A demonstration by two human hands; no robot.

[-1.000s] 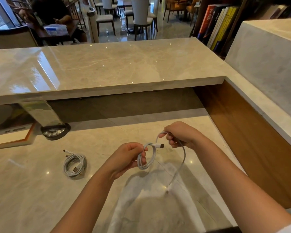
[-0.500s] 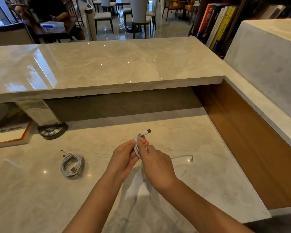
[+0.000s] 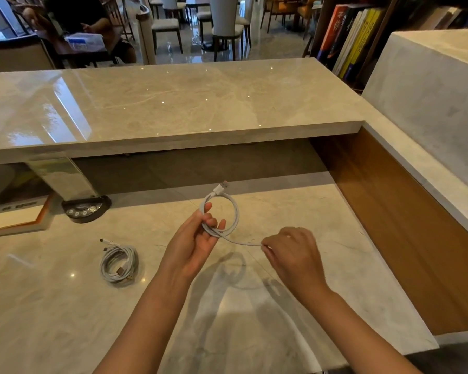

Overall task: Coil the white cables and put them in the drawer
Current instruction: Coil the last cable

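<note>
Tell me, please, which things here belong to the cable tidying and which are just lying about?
Belongs to the job:
- white cable, loops held in the left hand, tail pinched by the right hand
- coiled cables on the desk

Just lying about:
- black round device
- books
- chairs

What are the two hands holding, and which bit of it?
One white cable. The left hand grips the bottom of its loop; the right hand pinches the straight tail leading off the loop.

Glossy marble desk [image 3: 295, 306], smooth white plastic cable [image 3: 234, 211], wood panel [image 3: 416, 238]
</note>
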